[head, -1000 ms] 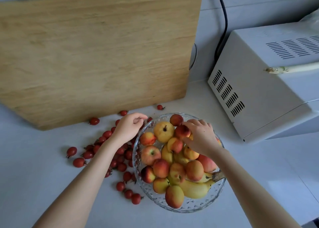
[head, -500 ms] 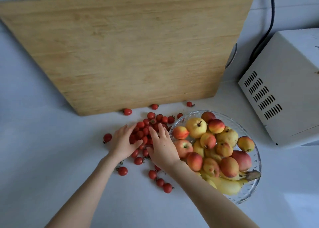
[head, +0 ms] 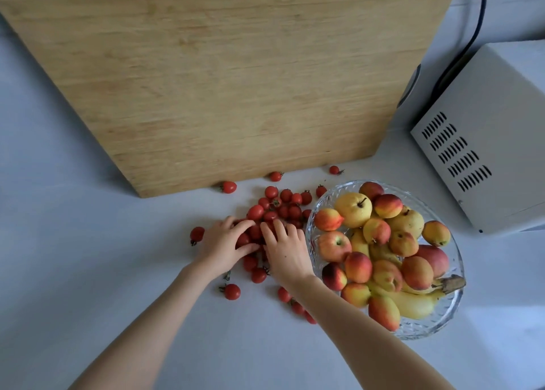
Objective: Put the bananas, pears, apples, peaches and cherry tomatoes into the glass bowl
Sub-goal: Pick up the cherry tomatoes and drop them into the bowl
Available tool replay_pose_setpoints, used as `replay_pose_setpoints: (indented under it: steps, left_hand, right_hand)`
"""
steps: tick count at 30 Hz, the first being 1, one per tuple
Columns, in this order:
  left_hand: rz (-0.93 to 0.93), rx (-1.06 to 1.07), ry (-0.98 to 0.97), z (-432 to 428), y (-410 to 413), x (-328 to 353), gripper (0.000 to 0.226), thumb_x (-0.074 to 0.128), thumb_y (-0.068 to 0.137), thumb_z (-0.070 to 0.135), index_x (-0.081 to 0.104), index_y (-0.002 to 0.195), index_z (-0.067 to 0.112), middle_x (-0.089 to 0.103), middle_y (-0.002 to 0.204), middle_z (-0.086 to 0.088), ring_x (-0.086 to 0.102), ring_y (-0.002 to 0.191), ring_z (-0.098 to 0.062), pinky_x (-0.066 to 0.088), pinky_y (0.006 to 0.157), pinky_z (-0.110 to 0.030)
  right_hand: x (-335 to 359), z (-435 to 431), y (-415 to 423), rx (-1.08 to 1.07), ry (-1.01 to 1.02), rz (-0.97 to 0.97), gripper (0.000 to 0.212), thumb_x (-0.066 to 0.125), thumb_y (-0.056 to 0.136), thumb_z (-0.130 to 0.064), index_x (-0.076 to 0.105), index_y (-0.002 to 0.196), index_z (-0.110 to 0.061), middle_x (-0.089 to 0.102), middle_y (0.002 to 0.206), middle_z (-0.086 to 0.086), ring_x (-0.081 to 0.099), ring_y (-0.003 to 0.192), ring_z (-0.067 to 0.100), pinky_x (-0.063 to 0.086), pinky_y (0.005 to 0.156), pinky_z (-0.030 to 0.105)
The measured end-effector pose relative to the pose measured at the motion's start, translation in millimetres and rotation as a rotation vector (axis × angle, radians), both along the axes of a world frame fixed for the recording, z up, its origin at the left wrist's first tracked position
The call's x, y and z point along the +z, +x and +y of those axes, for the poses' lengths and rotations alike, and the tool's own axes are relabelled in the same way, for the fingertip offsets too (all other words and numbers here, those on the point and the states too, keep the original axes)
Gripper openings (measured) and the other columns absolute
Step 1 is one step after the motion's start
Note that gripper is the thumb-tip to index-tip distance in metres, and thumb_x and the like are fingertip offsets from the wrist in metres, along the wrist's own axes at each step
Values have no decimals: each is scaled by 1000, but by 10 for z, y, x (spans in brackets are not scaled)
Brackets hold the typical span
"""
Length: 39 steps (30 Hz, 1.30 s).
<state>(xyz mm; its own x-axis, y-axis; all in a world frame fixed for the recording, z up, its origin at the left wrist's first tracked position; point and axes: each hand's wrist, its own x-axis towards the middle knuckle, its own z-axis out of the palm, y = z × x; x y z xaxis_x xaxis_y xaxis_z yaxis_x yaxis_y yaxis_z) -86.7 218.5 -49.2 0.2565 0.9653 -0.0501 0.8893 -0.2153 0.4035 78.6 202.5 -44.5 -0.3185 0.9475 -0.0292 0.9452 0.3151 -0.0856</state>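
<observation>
A cut-glass bowl point(head: 324, 196) at the right holds a pile of fruit: a yellow pear point(head: 352, 208), an apple point(head: 334, 245), several peaches point(head: 417, 272) and bananas point(head: 413, 302). Left of the bowl a heap of red cherry tomatoes point(head: 283, 206) lies on the white counter, with strays around it. My left hand point(head: 221, 246) and my right hand point(head: 287, 252) rest side by side on the near part of the heap. The left hand's fingers curl around a few tomatoes. The right hand lies palm down with its fingers spread over the tomatoes.
A large wooden cutting board point(head: 224, 71) leans against the wall behind the tomatoes. A white microwave point(head: 483, 142) stands right of the bowl, with a black cable point(head: 472, 35) running up the wall. Stray tomatoes point(head: 232, 291) lie near my forearms.
My right hand left the bowl and came down onto the tomato heap beside the left hand. The left hand's fingers have closed around some tomatoes. The view has shifted left.
</observation>
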Motion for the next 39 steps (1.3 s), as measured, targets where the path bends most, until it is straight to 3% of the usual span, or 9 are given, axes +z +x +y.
replay_pose_setpoints:
  steps: [3, 8, 14, 21, 25, 27, 31, 35, 39]
  left_hand:
    - [152, -16, 97, -30, -29, -37, 45, 59, 78, 52, 54, 110, 21, 61, 91, -10, 62, 79, -31, 49, 65, -38]
    - [109, 9, 130, -49, -10, -75, 41, 58, 79, 45, 56, 105, 14, 57, 83, -15, 58, 70, -33, 49, 53, -35]
    - [-268, 247, 28, -61, 72, -30, 31, 68, 80, 30, 59, 102, 10, 50, 88, -13, 53, 72, -27, 43, 60, -31]
    - [-575, 446, -4, 18, 16, 126, 22, 62, 86, 27, 58, 97, 9, 64, 92, -11, 58, 82, -18, 44, 69, -17]
    - [-600, 235, 38, -47, 374, 488, 27, 61, 85, 32, 57, 103, 13, 56, 97, -6, 53, 88, -14, 38, 71, -6]
    - [-597, 56, 77, -102, 713, 612, 34, 56, 82, 45, 55, 104, 19, 52, 101, -2, 51, 92, -10, 37, 76, -7]
    - [-502, -258, 104, -99, 1419, 578, 37, 61, 82, 42, 54, 109, 17, 47, 106, -5, 48, 95, -13, 44, 87, -16]
    - [-243, -368, 32, -16, 1772, 522, 37, 57, 88, 35, 54, 120, 17, 47, 120, -13, 45, 109, -30, 48, 87, -44]
    - [-142, -408, -68, 27, 1795, 566, 42, 51, 90, 40, 47, 131, 30, 39, 136, -7, 33, 125, -28, 37, 103, -41]
  right_hand:
    - [47, 22, -31, 8, 0, -13, 45, 74, 71, -21, 58, 112, -15, 64, 94, 9, 61, 73, 28, 51, 59, 35]
    - [131, 57, -69, 38, -13, -71, 47, 75, 62, -13, 60, 107, -10, 64, 91, 10, 59, 63, 27, 46, 39, 30]
    - [192, 45, -193, 8, -27, -77, 45, 79, 52, -7, 67, 95, -9, 64, 82, 12, 58, 53, 22, 33, 29, 19]
    - [421, 29, -102, -287, -129, 484, 33, 50, 88, -2, 51, 120, -8, 47, 115, 12, 56, 92, 33, 49, 72, 37]
    - [829, -207, 379, -438, 55, 739, 33, 65, 85, -17, 58, 118, -15, 54, 110, 2, 57, 84, 17, 49, 77, 22]
    - [991, -356, 768, -546, 159, 715, 34, 68, 83, -19, 60, 115, -16, 55, 107, -1, 54, 85, 13, 41, 71, 13]
    - [1024, -479, 1439, -743, 143, 539, 29, 69, 81, -18, 63, 109, -14, 58, 106, 6, 49, 79, 14, 35, 66, 22]
    - [932, -414, 1695, -508, -31, 379, 36, 71, 80, -17, 63, 114, -14, 58, 104, 6, 52, 76, 18, 36, 65, 20]
    - [872, -323, 1727, -347, -61, 251, 39, 65, 82, -13, 60, 120, -18, 58, 103, 7, 53, 96, 26, 49, 70, 32]
